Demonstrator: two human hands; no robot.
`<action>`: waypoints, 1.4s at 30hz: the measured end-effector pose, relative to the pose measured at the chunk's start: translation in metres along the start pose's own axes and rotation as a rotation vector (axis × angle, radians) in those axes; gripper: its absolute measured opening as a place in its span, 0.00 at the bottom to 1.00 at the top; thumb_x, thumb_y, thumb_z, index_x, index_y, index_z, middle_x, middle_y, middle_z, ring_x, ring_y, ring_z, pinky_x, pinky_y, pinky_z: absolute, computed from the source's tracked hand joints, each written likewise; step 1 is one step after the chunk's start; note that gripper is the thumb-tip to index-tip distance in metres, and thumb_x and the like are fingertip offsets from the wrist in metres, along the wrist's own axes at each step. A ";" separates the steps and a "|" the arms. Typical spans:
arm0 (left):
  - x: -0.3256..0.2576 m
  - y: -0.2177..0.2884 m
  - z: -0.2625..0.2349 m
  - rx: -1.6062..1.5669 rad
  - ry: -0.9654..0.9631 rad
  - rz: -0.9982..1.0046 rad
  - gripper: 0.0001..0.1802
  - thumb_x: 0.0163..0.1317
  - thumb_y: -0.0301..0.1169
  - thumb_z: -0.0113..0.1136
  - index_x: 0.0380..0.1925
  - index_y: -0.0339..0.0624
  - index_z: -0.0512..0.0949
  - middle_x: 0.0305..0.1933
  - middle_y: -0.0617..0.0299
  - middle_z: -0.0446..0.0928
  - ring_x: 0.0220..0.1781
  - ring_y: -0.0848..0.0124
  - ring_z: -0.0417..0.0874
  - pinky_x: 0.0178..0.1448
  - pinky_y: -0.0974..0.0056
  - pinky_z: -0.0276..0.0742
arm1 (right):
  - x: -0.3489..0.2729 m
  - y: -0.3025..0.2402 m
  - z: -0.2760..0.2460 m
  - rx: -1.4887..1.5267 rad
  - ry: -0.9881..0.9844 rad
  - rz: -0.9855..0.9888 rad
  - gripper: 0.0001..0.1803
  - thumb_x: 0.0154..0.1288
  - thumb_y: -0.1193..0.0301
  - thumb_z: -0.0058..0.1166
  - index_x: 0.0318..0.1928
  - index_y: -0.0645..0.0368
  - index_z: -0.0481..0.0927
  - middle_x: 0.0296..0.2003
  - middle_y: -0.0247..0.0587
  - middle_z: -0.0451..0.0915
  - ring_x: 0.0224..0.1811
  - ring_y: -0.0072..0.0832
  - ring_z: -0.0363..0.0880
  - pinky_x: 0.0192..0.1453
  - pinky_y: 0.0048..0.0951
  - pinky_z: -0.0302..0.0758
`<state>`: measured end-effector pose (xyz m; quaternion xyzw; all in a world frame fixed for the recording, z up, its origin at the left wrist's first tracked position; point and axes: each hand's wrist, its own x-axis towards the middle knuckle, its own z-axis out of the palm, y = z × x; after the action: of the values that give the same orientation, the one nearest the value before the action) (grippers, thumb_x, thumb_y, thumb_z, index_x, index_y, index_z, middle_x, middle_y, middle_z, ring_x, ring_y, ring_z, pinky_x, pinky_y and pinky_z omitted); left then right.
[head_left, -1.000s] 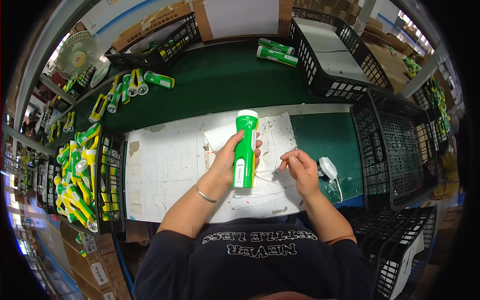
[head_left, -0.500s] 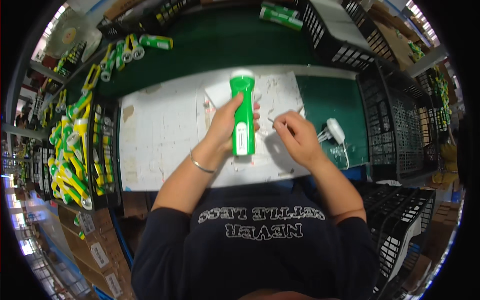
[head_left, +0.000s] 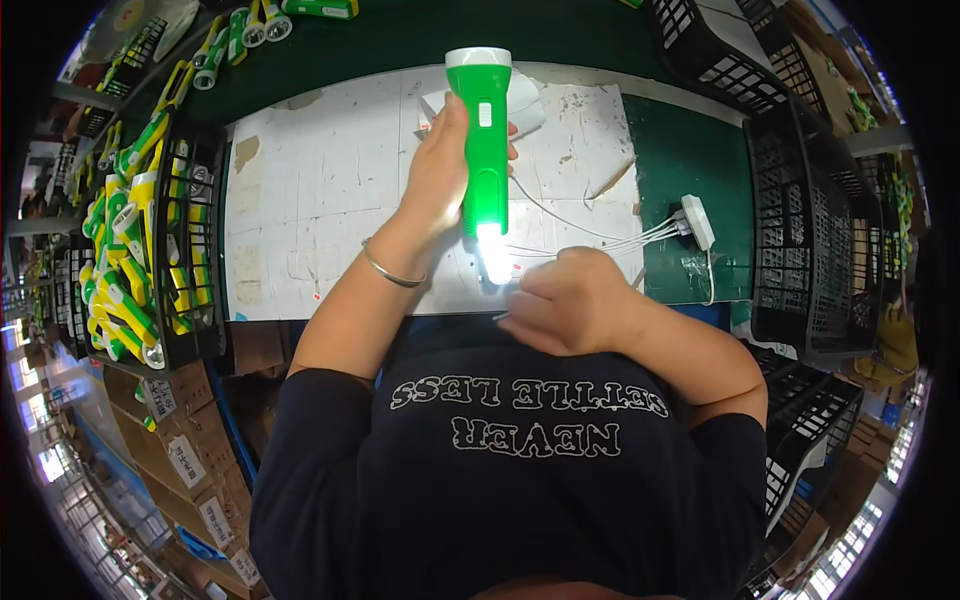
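Observation:
My left hand (head_left: 438,165) is wrapped round a green flashlight (head_left: 488,150) with a white head at its far end. A white switch shows on its upper face. Bright white light (head_left: 493,258) shines at its near end and washes out the detail there. Just right of and below that glow, my right hand (head_left: 572,302) is closed with its fingers curled in. A thin pale tip (head_left: 502,317) pokes out at its fingertips; what it belongs to is hidden. White cables (head_left: 620,240) run over the board from a white plug block (head_left: 697,222) toward the flashlight.
A black crate (head_left: 190,330) heaped with green and yellow flashlights stands on the left. More flashlights (head_left: 255,30) lie at the far left of the green table. Black crates (head_left: 800,230) border the right side. A worn white board (head_left: 300,200) covers the table's middle.
The flashlight has been turned over, showing its switch, and moved farther away in view. Light now glows at its near end. My right hand has come nearer my body and left, beside that end.

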<state>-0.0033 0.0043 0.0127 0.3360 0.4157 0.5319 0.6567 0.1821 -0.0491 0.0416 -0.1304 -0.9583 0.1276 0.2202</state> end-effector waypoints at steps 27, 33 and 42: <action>-0.059 0.063 -0.043 1.526 -0.311 0.097 0.19 0.46 0.32 0.60 0.39 0.38 0.73 0.35 0.48 0.76 0.39 0.53 0.78 0.44 0.57 0.73 | 0.004 0.083 -0.041 0.861 0.103 0.715 0.37 0.40 0.74 0.68 0.56 0.54 0.69 0.38 0.32 0.73 0.18 0.07 0.49 0.22 0.11 0.50; -0.052 0.041 -0.042 1.054 -0.493 -0.099 0.27 0.50 0.37 0.63 0.47 0.35 0.68 0.35 0.53 0.75 0.36 0.65 0.78 0.44 0.65 0.73 | 0.021 0.078 -0.013 1.203 0.104 0.727 0.36 0.45 0.73 0.66 0.58 0.53 0.67 0.40 0.34 0.76 0.21 0.10 0.61 0.28 0.13 0.63; -0.046 -0.003 -0.046 0.525 -0.107 -0.166 0.32 0.52 0.34 0.62 0.54 0.31 0.62 0.42 0.54 0.72 0.43 0.67 0.76 0.48 0.67 0.72 | 0.023 0.086 0.064 -0.026 0.061 0.839 0.13 0.55 0.62 0.56 0.36 0.57 0.78 0.33 0.38 0.78 0.32 0.33 0.78 0.39 0.31 0.75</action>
<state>-0.0483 -0.0410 -0.0009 0.4873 0.5300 0.3319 0.6095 0.1495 0.0265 -0.0308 -0.5159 -0.8166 0.1902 0.1755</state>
